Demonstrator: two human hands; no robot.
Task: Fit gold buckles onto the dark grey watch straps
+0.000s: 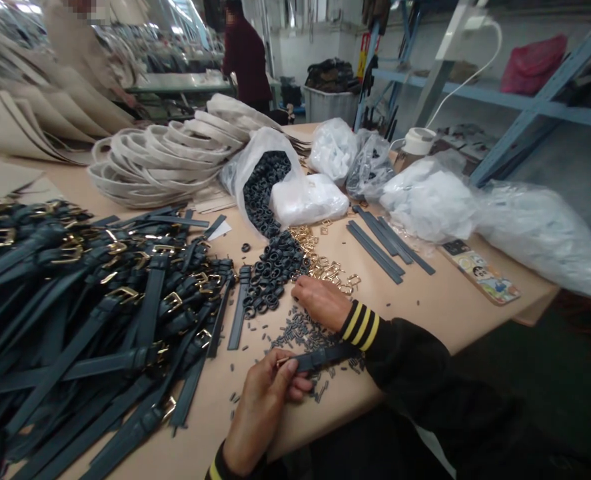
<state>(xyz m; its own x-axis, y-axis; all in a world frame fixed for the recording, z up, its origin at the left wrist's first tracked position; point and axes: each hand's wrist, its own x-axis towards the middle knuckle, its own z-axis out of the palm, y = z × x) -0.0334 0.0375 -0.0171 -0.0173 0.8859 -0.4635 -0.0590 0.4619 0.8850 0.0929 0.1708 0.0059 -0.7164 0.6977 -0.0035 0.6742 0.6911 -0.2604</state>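
Note:
My left hand point(270, 393), near the table's front edge, pinches a dark strap point(325, 357) at its end, where a bit of gold metal shows. Beyond the strap, my right hand point(324, 301) reaches to the edge of a heap of dark loops point(278, 267), beside gold buckles point(332, 270). Its fingers are bent together, and anything between them is too small to make out. Small dark pieces point(302, 330) lie scattered between and around the hands. A short dark strap point(239, 310) lies left of the loops.
Finished-looking buckled straps point(100, 340) pile up at left. Behind are coiled pale strips point(160, 160), an open bag of loops point(270, 183) and filled plastic bags point(428, 197). Flat dark strips point(375, 250) and a phone point(480, 272) lie at right. Two people stand in the background.

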